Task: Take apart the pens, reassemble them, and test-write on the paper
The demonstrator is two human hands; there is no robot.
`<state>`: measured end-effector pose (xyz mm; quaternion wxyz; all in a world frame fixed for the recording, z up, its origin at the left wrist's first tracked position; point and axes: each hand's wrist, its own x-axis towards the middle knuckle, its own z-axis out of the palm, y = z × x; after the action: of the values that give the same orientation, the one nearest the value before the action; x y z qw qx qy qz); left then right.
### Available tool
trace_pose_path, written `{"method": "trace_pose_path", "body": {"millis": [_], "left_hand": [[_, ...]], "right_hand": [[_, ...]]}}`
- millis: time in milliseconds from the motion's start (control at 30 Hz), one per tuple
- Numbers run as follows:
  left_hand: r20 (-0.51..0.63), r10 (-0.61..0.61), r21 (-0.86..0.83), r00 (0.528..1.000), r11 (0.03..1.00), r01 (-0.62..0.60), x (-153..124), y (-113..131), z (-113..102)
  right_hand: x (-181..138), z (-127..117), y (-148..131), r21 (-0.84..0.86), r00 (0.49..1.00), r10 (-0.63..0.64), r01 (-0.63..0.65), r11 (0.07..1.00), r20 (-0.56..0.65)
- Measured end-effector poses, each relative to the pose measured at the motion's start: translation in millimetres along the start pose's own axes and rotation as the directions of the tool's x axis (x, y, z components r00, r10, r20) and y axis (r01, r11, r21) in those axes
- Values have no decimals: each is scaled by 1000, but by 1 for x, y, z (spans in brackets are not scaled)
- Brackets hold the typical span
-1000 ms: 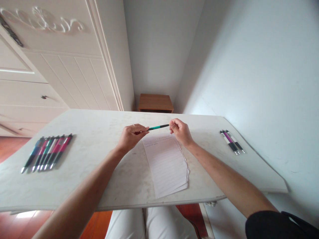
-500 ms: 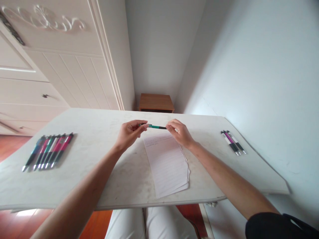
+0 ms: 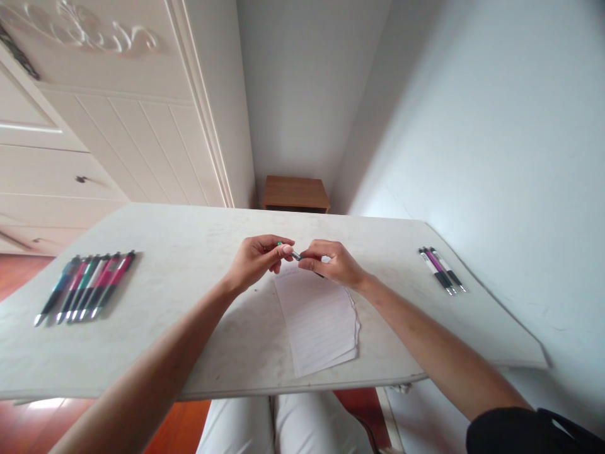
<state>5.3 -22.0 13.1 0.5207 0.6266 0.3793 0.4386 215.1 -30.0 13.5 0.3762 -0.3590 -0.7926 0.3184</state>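
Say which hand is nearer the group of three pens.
Right. The right hand is left of the three pens, apart from them; the left hand is farther left, beyond the right hand.

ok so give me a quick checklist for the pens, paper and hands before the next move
1. Green pen gripped: ok, the left hand and right hand both hold it.
2. Its writing tip out: cannot tell, too small.
3. Lined paper flat on the white table: ok.
4. Left row of pens lined up: ok, side by side.
5. Three pens at right lined up: ok, side by side.
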Motion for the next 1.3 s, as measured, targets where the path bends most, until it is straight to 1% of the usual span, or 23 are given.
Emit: {"method": "trace_pose_path", "body": {"millis": [100, 167, 233, 300, 367, 433, 500, 667, 767, 833, 1000, 1133, 1300], "left_hand": [[-4, 12, -46, 1000, 999, -12, -1, 3, 2], [-14, 24, -69, 1000, 997, -24, -1, 5, 2], [-21, 27, -68, 999, 997, -28, -2, 6, 1], [-23, 23, -46, 999, 999, -24, -2, 7, 0], [-16, 22, -19, 1000, 1000, -22, -1, 6, -1], [-3, 16, 9, 1000, 1000, -16, -1, 4, -2], [13, 4, 41, 1000, 999, -5, 0, 2, -3], [69, -18, 99, 997, 995, 11, -1, 0, -5], [107, -41, 128, 993, 991, 27, -1, -3, -6], [111, -56, 151, 992, 988, 38, -1, -4, -6], [81, -76, 210, 994, 976, 57, 1, -8, -6], [65, -90, 220, 994, 973, 74, 2, -9, -5], [52, -103, 226, 993, 970, 89, 1, -9, -4]], "right_hand": [[0, 1, 1, 146, 990, 138, -141, 979, 32], [1, 0, 3, 267, 972, 231, -232, 936, 35], [2, 0, 5, 377, 952, 307, -288, 880, 11], [3, 0, 7, 487, 932, 362, -313, 815, -7], [4, -1, 8, 589, 913, 407, -330, 738, 2], [5, -1, 9, 657, 900, 436, -337, 675, 14], [6, -2, 10, 698, 896, 443, -329, 636, 19], [6, 0, 10, 758, 899, 437, -308, 575, 34], [5, 2, 11, 776, 898, 438, -300, 554, 35], [5, 2, 12, 780, 902, 432, -291, 554, 30], [6, 1, 16, 766, 912, 408, -241, 596, -31], [7, 0, 20, 770, 912, 401, -196, 607, -84], [7, 1, 20, 764, 917, 393, -203, 612, -70]]}}
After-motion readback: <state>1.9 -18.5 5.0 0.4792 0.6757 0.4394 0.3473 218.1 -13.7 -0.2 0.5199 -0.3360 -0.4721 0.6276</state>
